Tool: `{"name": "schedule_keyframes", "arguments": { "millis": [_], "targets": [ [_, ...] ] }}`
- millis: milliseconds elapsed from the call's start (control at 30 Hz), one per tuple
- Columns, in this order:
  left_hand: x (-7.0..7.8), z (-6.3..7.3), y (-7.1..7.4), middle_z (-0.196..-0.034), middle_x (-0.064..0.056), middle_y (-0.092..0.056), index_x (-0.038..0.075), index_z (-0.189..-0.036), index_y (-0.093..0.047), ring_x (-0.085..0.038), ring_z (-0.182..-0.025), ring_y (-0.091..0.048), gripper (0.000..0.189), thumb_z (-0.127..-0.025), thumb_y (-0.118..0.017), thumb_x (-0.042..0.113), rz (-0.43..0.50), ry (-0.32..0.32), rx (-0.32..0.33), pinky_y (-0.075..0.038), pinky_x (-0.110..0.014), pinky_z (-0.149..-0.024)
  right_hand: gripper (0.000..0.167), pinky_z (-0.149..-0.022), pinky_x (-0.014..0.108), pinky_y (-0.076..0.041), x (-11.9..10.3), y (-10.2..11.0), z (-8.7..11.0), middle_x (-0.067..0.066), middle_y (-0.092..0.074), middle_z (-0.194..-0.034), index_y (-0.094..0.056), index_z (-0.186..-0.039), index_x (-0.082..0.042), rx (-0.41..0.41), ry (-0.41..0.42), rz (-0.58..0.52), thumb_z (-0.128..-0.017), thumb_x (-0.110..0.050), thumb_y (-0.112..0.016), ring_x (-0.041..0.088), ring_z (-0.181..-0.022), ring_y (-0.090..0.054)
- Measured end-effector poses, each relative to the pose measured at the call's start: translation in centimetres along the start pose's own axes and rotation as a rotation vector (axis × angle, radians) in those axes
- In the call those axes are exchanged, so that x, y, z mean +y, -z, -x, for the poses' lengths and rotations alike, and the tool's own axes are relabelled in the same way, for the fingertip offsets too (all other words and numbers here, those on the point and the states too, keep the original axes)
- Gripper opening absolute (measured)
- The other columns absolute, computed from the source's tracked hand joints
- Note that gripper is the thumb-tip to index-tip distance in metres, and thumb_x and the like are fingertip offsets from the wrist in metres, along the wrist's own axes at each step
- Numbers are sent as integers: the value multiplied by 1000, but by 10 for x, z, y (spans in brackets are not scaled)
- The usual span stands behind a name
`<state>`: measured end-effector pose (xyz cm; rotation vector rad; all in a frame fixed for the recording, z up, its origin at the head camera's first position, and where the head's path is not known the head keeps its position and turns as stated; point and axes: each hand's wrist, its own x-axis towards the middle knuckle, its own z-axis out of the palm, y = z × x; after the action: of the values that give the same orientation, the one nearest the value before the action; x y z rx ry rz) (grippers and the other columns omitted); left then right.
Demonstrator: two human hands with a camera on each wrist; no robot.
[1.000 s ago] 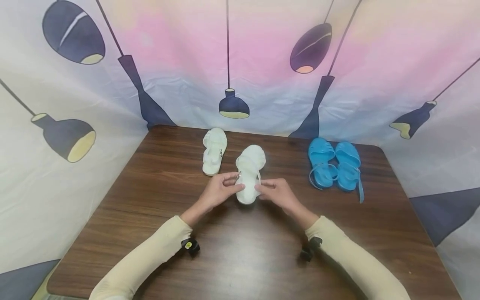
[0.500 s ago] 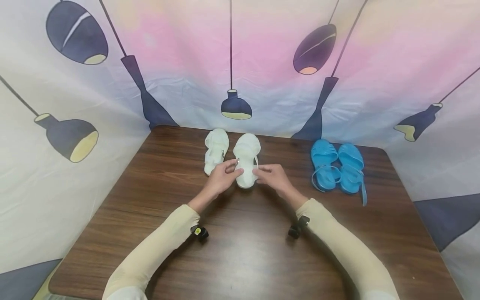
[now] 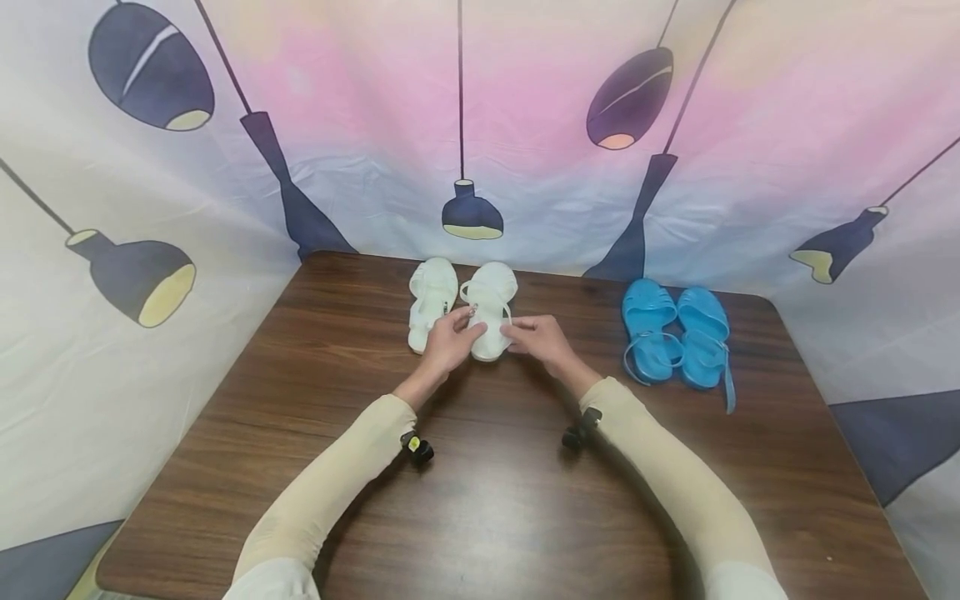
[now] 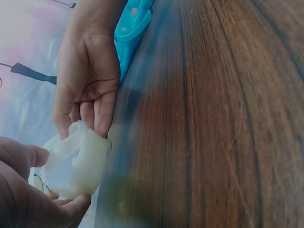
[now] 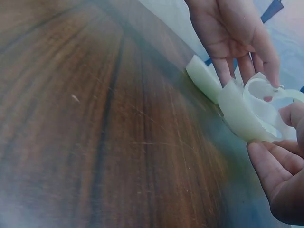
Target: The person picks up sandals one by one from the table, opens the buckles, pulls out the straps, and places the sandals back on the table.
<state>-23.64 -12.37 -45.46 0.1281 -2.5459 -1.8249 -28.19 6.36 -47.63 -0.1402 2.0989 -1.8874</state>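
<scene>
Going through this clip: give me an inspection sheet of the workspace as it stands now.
Surface: wood-grain tabletop, dark brown, with glare near its middle and a pale mark.
Job's things: held white sandal; second white sandal just left of it, toes both pointing away from the person.
Clutter: nothing seen beyond blue sandals, a pair further right, untouched.
Grippers: left hand and right hand grip opposite sides of the held white sandal.
Cables: nothing seen; the backdrop's lamp cords look printed.
Surroundings: pastel backdrop with lamp pictures.
</scene>
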Motion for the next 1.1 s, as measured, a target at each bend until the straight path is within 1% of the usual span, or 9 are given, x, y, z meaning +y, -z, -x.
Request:
{"name": "schedule_keyframes", "arguments": {
  "millis": [167,300,433,533,700,900,1100],
  "targets": [
    [0,-4,-6,-153,-19,-49,2,-148,-49,-32,-143,-46,54,-101,-63,24,1,28,26,-40,-40,-115,35,-82,31,-60,2,-1,-10,27,-67,-126,-68,-124,9,4,-10,10,-95,-11,-73,23,-94,-75],
    [-1,-6,-10,-153,-21,-48,2,-150,-47,-33,-141,-48,56,-101,-62,25,-12,41,32,-41,-41,-114,35,-83,31,-60,3,-1,-13,27,-66,-127,-68,-124,9,4,-23,10,-95,-11,-72,25,-97,-74],
    [-3,-6,-12,-152,-22,-49,2,-150,-46,-34,-137,-50,55,-102,-61,25,-29,39,41,-44,-42,-111,35,-83,30,-60,5,-2,-15,27,-66,-127,-68,-123,9,0,-30,10,-95,-11,-72,21,-94,-73],
    [-6,-5,-13,-152,-22,-48,2,-151,-45,-34,-138,-49,55,-102,-60,25,-32,43,47,-43,-44,-112,35,-82,30,-60,8,-3,-17,26,-66,-126,-68,-123,9,-2,-40,5,-95,-11,-72,17,-88,-73],
    [-9,-5,-14,-157,-21,-43,3,-153,-42,-38,-142,-43,59,-102,-61,26,-33,54,54,-37,-48,-116,36,-83,31,-60,8,-6,-18,26,-66,-128,-67,-125,9,-15,-59,-21,-96,-12,-72,13,-81,-72],
    [-10,-4,-15,-159,-22,-39,3,-155,-38,-41,-145,-39,64,-101,-62,29,-36,66,37,-34,-48,-118,37,-83,31,-60,9,-7,-18,26,-65,-130,-67,-125,9,-8,-78,-39,-96,-13,-72,12,-79,-71],
    [-12,2,-15,-163,-24,-29,-3,-158,-24,-36,-151,-28,75,-102,-61,29,-12,69,0,-25,-46,-123,38,-81,31,-61,9,-5,-18,25,-70,-120,-68,-125,7,-21,-87,-41,-96,-18,-72,13,-78,-73]
  ]
}}
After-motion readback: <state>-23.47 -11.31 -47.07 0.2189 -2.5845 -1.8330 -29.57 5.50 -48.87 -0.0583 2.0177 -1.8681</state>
